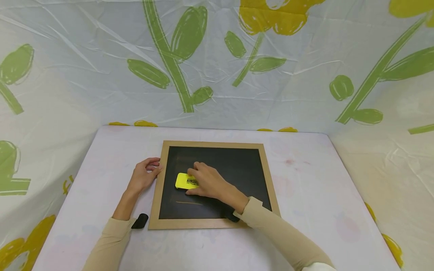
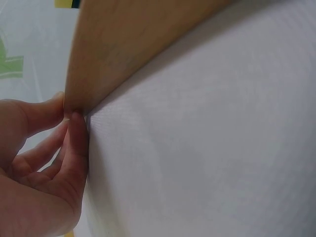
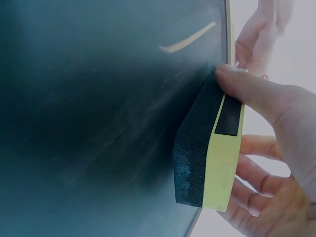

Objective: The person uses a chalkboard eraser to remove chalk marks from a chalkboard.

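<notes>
A framed chalkboard (image 1: 230, 177) lies on the table, with a light wooden border. My right hand (image 1: 211, 181) grips a yellow board eraser (image 1: 184, 181) over the board's left half. In the right wrist view, the eraser's dark felt (image 3: 190, 148) faces the board, and the thumb and fingers hold its yellow back. One short orange-tan chalk line (image 1: 188, 203) shows below the eraser, with faint smears around it. At the left side of the frame, my left hand (image 1: 144, 175) pinches the wooden edge (image 2: 113, 49) between thumb and fingers.
The table (image 1: 308, 180) has a pale, faintly patterned cover. Behind and beside it hangs a white cloth (image 1: 112, 90) printed with green leaves and yellow flowers. A black wrist device (image 1: 140, 221) sits by the left cuff, and another dark one (image 1: 232, 217) under the right wrist.
</notes>
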`<action>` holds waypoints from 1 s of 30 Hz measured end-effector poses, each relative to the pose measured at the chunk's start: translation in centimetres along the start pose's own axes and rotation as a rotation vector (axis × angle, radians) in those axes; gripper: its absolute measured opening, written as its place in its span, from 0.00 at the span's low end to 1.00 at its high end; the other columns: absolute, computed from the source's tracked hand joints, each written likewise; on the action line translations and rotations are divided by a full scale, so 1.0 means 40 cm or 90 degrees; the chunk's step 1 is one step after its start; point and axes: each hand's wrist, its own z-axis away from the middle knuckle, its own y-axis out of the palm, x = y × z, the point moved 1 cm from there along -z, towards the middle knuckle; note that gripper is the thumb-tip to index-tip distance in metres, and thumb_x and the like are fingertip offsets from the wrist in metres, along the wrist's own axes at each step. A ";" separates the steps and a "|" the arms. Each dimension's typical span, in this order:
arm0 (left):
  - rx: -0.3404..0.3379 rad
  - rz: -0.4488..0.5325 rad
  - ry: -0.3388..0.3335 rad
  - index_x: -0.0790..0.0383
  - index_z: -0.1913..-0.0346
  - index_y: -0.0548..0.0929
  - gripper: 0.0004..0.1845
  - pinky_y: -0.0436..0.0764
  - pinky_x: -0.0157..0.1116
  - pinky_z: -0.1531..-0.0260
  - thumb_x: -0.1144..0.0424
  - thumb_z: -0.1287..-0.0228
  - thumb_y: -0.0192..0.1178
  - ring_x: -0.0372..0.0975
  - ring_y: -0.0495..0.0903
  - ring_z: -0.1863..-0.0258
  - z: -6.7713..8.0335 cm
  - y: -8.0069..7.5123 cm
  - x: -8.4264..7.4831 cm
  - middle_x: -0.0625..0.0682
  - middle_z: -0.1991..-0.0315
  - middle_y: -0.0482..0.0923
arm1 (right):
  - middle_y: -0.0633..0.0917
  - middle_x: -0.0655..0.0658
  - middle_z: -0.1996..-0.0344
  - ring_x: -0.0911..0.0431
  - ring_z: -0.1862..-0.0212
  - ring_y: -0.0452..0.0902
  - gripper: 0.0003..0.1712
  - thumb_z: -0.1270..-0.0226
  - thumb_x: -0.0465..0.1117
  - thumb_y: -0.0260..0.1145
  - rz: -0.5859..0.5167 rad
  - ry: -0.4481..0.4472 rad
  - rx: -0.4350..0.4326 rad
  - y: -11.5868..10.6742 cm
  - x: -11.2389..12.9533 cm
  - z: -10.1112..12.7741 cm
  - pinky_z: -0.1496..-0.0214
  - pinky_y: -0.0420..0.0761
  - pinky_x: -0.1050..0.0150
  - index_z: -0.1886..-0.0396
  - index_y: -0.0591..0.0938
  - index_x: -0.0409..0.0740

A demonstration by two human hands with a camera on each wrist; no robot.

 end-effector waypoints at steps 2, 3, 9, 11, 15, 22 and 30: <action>-0.001 -0.002 -0.005 0.71 0.35 0.77 0.22 0.79 0.25 0.67 0.64 0.27 0.64 0.49 0.81 0.56 -0.001 0.001 0.000 0.66 0.47 0.80 | 0.76 0.45 0.60 0.56 0.62 0.70 0.35 0.42 0.61 0.78 0.003 0.000 0.004 0.002 0.007 -0.012 0.64 0.70 0.67 0.42 0.84 0.43; -0.002 -0.003 -0.008 0.71 0.35 0.77 0.23 0.79 0.25 0.67 0.64 0.27 0.64 0.49 0.81 0.56 -0.001 0.001 0.001 0.66 0.46 0.80 | 0.77 0.45 0.60 0.55 0.61 0.70 0.35 0.41 0.61 0.78 0.002 0.000 0.006 0.003 0.010 -0.018 0.64 0.70 0.67 0.42 0.84 0.43; 0.000 -0.005 -0.017 0.69 0.34 0.77 0.23 0.79 0.24 0.66 0.63 0.27 0.64 0.49 0.81 0.55 -0.001 -0.001 0.003 0.65 0.46 0.80 | 0.77 0.46 0.59 0.56 0.61 0.70 0.36 0.41 0.62 0.77 0.010 0.004 0.015 0.004 0.023 -0.037 0.62 0.71 0.68 0.42 0.84 0.44; 0.000 -0.006 -0.013 0.69 0.35 0.77 0.23 0.80 0.25 0.66 0.63 0.27 0.64 0.49 0.82 0.56 -0.001 -0.002 0.004 0.64 0.47 0.80 | 0.77 0.46 0.59 0.56 0.60 0.70 0.36 0.41 0.62 0.77 0.014 0.005 0.018 0.004 0.023 -0.038 0.62 0.72 0.68 0.41 0.83 0.44; 0.003 -0.005 -0.002 0.70 0.35 0.77 0.22 0.81 0.26 0.66 0.63 0.27 0.64 0.49 0.82 0.57 -0.005 -0.002 0.007 0.65 0.47 0.81 | 0.77 0.45 0.58 0.55 0.60 0.70 0.36 0.41 0.61 0.77 0.006 0.010 0.024 0.002 0.020 -0.030 0.61 0.72 0.68 0.41 0.83 0.43; 0.008 0.006 0.008 0.71 0.36 0.78 0.22 0.81 0.27 0.67 0.64 0.27 0.65 0.48 0.82 0.57 -0.010 -0.006 0.010 0.65 0.48 0.81 | 0.76 0.46 0.60 0.55 0.60 0.70 0.34 0.41 0.59 0.79 -0.005 0.019 0.030 -0.007 -0.001 0.006 0.62 0.73 0.66 0.43 0.83 0.43; 0.009 0.006 0.015 0.72 0.37 0.78 0.21 0.80 0.26 0.67 0.65 0.28 0.64 0.49 0.83 0.57 -0.011 -0.010 0.010 0.65 0.49 0.81 | 0.76 0.45 0.59 0.55 0.60 0.70 0.35 0.42 0.59 0.79 -0.001 0.036 0.030 -0.013 -0.031 0.054 0.61 0.74 0.65 0.42 0.84 0.42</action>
